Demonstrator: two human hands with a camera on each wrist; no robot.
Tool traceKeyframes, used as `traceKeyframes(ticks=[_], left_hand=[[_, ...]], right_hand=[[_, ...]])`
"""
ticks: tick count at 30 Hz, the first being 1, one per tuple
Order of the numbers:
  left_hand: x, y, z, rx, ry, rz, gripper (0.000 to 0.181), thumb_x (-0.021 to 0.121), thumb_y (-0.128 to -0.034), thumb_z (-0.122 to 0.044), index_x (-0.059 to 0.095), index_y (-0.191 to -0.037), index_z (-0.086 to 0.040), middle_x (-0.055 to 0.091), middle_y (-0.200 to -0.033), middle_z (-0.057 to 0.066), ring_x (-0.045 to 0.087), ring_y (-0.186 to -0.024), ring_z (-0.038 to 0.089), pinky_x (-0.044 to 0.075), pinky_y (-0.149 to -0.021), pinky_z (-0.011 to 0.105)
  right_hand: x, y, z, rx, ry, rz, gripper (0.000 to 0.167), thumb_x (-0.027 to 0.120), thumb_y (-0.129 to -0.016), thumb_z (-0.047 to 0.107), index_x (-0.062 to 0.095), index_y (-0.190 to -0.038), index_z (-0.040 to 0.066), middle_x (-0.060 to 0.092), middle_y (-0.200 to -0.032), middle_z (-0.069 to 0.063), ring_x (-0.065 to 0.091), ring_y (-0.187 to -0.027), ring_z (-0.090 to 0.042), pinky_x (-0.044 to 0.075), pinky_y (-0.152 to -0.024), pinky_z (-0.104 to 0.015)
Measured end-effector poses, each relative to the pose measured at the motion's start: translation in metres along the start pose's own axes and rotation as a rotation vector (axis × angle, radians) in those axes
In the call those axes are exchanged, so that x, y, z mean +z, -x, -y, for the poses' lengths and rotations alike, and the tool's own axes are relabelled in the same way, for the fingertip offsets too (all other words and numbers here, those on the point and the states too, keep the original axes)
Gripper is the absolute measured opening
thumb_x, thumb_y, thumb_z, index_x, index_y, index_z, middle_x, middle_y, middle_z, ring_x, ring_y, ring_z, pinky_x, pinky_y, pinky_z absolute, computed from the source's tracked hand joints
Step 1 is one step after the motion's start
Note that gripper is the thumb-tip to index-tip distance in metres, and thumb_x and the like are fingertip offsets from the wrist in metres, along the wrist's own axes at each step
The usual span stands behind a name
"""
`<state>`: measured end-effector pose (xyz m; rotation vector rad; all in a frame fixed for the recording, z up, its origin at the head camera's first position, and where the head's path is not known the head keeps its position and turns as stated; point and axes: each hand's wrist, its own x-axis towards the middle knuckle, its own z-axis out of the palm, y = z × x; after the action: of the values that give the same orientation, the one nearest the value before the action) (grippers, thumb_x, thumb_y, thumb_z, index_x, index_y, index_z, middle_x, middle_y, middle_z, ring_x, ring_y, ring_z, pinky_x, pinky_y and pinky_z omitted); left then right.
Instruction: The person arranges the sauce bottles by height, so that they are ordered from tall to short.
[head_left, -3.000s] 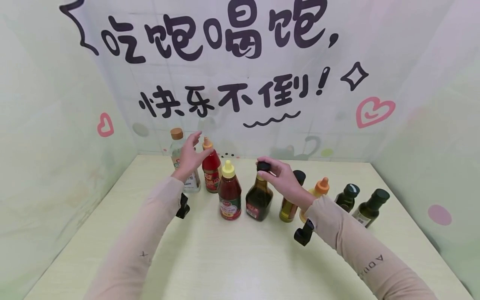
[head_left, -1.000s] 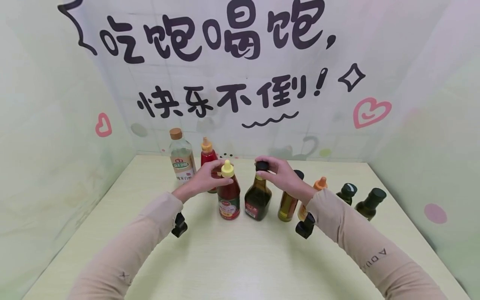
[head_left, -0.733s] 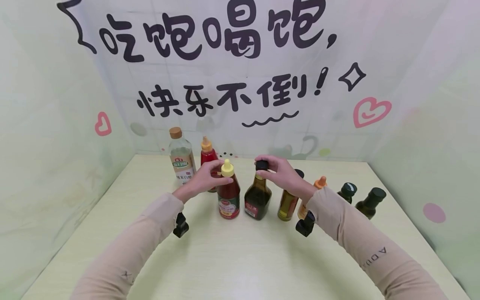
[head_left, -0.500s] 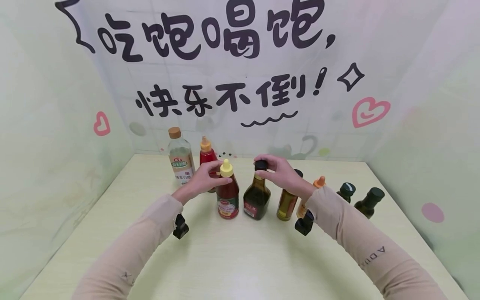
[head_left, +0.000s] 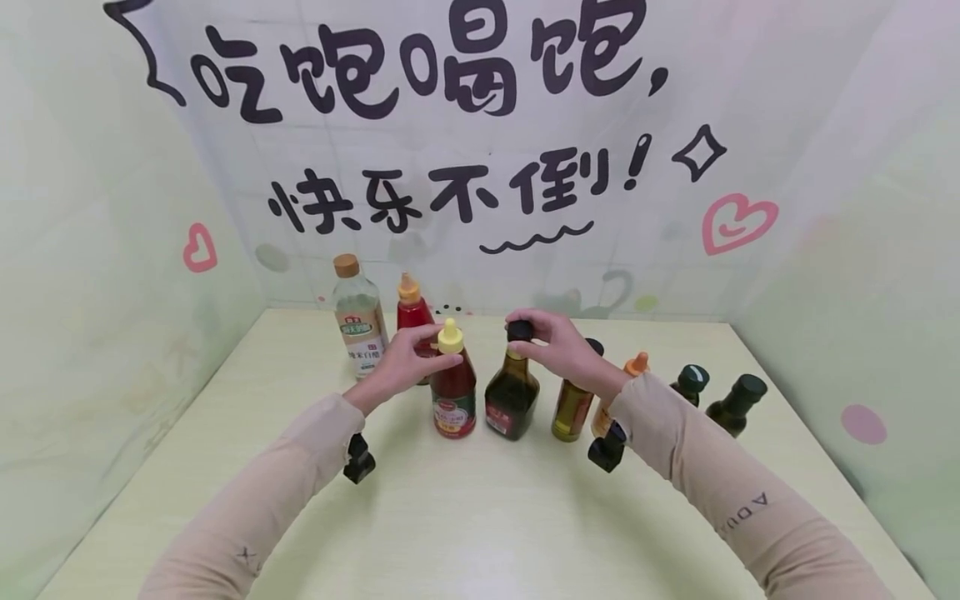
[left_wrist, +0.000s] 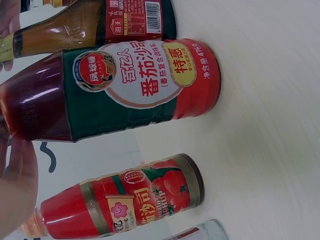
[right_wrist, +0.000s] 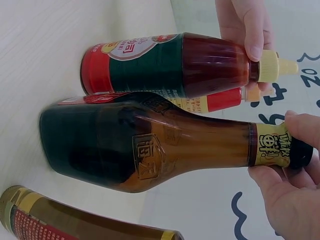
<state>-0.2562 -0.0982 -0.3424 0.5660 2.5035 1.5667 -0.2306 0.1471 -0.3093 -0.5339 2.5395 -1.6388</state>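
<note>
The left hand [head_left: 408, 360] grips the neck of a ketchup bottle [head_left: 453, 404] with a yellow nozzle cap, just under the cap; the right wrist view shows its thumb on the neck of that bottle [right_wrist: 215, 65]. Close on the right, a dark brown sauce bottle [head_left: 512, 396] stands upright, its neck and black cap pinched between thumb and fingers of the right hand [head_left: 558, 343]. In the right wrist view those fingers of the right hand [right_wrist: 295, 175] lie around the yellow neck label. Both bottles rest on the table, with a narrow gap between them in the head view.
Behind the left hand stand a clear bottle [head_left: 360, 329] with a brown cap and a red ketchup bottle [head_left: 412, 312]. Rightward are an oil bottle [head_left: 572, 410], an orange-capped bottle [head_left: 637, 364] and two dark green bottles [head_left: 692, 383]. Printed cloth walls surround the table [head_left: 480, 517].
Since the earliest frame, the left hand has moved right and down from beside the red ketchup bottle at the back to the yellow-capped one and taken hold of it. The right hand keeps its grip.
</note>
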Motion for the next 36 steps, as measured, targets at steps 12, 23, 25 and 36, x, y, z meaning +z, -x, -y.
traceKeyframes(ticks=[12,23,25,36], left_hand=[[0.004,0.008,-0.002,0.033,-0.076,-0.088,0.067,0.069,-0.0725,-0.041,0.048,-0.128,-0.011,0.046,-0.129,0.007,0.043,-0.113,0.023,0.043,-0.086,0.041],[0.008,0.018,-0.008,0.03,-0.06,-0.132,0.061,0.071,-0.0732,-0.036,0.051,-0.126,-0.012,0.051,-0.122,0.006,0.047,-0.107,0.022,0.046,-0.082,0.039],[0.008,0.018,-0.011,0.037,-0.046,-0.143,0.059,0.07,-0.0744,-0.033,0.051,-0.125,-0.011,0.053,-0.12,0.007,0.049,-0.104,0.023,0.047,-0.08,0.038],[0.006,-0.002,-0.025,0.113,-0.058,-0.212,0.054,0.071,-0.0734,-0.033,0.056,-0.121,-0.011,0.057,-0.113,0.005,0.054,-0.095,0.021,0.049,-0.075,0.032]], right_hand=[[-0.001,0.0,-0.001,0.007,0.003,-0.013,0.034,0.061,-0.083,0.009,0.053,-0.116,0.007,0.053,-0.117,-0.012,0.051,-0.108,-0.022,0.046,-0.081,-0.035],[0.002,0.0,-0.004,-0.007,-0.025,-0.01,0.033,0.061,-0.083,0.008,0.053,-0.115,0.006,0.054,-0.116,-0.013,0.052,-0.107,-0.022,0.046,-0.081,-0.034],[0.003,0.001,-0.005,-0.003,-0.021,-0.009,0.033,0.061,-0.083,0.008,0.053,-0.115,0.006,0.054,-0.116,-0.012,0.052,-0.107,-0.022,0.046,-0.081,-0.034],[0.002,0.001,-0.001,-0.02,0.007,-0.031,0.035,0.061,-0.083,0.01,0.052,-0.117,0.006,0.054,-0.117,-0.013,0.051,-0.109,-0.024,0.044,-0.085,-0.038]])
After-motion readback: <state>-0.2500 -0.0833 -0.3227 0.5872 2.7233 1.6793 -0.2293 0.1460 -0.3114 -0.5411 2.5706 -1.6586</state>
